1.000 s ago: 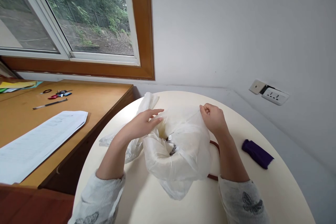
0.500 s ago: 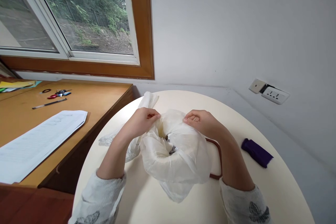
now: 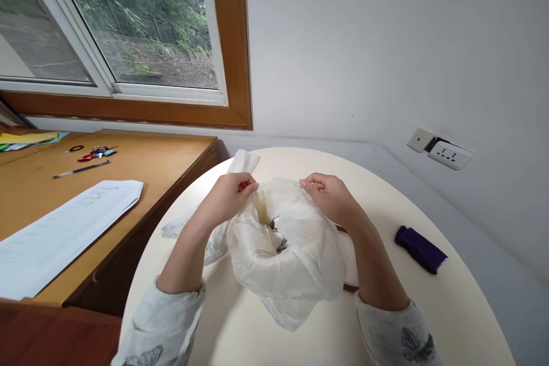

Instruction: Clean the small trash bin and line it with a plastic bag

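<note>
On the round cream table (image 3: pixel 429 320), mid-surface: one white plastic bag (image 3: pixel 285 254), thin, translucent, crinkled, bunched into a ring with a dark opening at centre. Something small and dark/metallic sits inside, can't identify it.

Delta vs 0.5 s ago: small. Right hand (image 3: pixel 330 197) has slid slightly left and up along the bag's far rim; left hand (image 3: pixel 229 197) is nearly where it was, fingers curled tighter. Versus 1 s ago, the right hand was out at the bag's right edge with the film stretched; both hands now sit closer together at the top. Less of the reddish-brown loop (image 3: pixel 349 286) under the bag shows now, only a short piece by the right forearm.

Hands: both closed in a pinch on the bag's upper rim, fingertips gathered on the film, left at the top left, right at the top right.

Counts: two hands, one bag, one purple fabric bundle (image 3: pixel 420 249) lying well apart to the right, soft, oblong. Adjoining wooden desk (image 3: pixel 163 166): one flat stack of printed paper (image 3: pixel 64 229), one pen (image 3: pixel 81 169), a small cluster of keys (image 3: pixel 96 153). Wall: one white socket (image 3: pixel 449 155), rectangular.
</note>
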Available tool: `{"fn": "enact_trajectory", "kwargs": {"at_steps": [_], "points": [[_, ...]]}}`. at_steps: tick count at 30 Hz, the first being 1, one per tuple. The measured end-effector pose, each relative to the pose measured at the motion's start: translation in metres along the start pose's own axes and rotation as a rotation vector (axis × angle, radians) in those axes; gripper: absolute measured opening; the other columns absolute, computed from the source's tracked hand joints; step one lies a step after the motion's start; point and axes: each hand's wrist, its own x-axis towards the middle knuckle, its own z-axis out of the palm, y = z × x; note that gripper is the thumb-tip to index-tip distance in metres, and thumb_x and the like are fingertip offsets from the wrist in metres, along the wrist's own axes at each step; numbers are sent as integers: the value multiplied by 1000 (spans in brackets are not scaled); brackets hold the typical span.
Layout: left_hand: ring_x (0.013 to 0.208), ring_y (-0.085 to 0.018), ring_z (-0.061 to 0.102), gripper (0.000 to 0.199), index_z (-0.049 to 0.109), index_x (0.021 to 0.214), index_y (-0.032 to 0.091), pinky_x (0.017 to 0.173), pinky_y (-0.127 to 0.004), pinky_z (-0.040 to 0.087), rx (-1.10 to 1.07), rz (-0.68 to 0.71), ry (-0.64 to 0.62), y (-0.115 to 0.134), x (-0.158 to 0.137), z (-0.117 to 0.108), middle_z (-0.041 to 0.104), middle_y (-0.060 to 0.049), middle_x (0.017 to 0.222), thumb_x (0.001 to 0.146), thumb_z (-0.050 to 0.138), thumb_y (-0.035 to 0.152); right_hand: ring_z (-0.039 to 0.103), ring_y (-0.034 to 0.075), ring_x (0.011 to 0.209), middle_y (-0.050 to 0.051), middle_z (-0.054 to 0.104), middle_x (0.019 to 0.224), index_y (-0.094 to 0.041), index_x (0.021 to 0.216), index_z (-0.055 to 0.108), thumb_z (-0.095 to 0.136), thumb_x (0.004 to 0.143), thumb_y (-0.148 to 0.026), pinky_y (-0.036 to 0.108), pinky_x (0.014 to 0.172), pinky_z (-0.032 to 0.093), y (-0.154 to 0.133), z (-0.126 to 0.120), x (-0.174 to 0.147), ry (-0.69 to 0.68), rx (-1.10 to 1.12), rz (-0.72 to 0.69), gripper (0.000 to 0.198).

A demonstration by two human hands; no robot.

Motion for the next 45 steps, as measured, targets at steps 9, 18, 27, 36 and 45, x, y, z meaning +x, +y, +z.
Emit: {"fn": "enact_trajectory", "kwargs": {"at_steps": [9, 18, 27, 36, 45], "points": [[57, -15, 48, 29, 56, 69, 18, 52, -24, 33, 171, 5, 41, 0, -7, -14, 59, -2, 65, 82, 41, 40, 38, 10, 50, -3, 47, 55, -20, 59, 51, 49, 74, -45, 23, 45, 28, -1, -2, -3, -120, -74, 64, 30], [50, -12, 35, 36, 38, 55, 19, 46, -25, 24, 292, -88, -63, -5, -10, -24, 42, 1, 55, 81, 39, 44, 27, 9, 52, -4, 29, 54, -20, 54, 23, 42, 78, -38, 24, 48, 21, 1, -2, -5, -98, -187, -31, 35], [49, -14, 43, 51, 45, 54, 19, 45, -25, 28, 247, -141, -428, 16, -32, -30, 53, -2, 59, 77, 36, 64, 23, 9, 53, -4, 23, 56, -20, 56, 18, 40, 79, -37, 25, 48, 18, -1, -6, -6, -97, -164, -48, 36], [45, -12, 33, 34, 37, 57, 20, 44, -26, 21, 258, -67, -367, 2, -26, -19, 43, 0, 56, 78, 42, 46, 22, 9, 51, -4, 24, 54, -20, 56, 20, 43, 78, -38, 25, 46, 18, 7, -11, -1, 53, -156, -3, 37], [48, -11, 21, 39, 24, 54, 19, 46, -27, 19, 267, -41, -282, 5, -22, -19, 30, 1, 54, 80, 39, 43, 23, 9, 50, -4, 28, 53, -20, 55, 25, 44, 80, -40, 25, 47, 20, 14, -14, 1, 126, -195, 39, 38]]}}
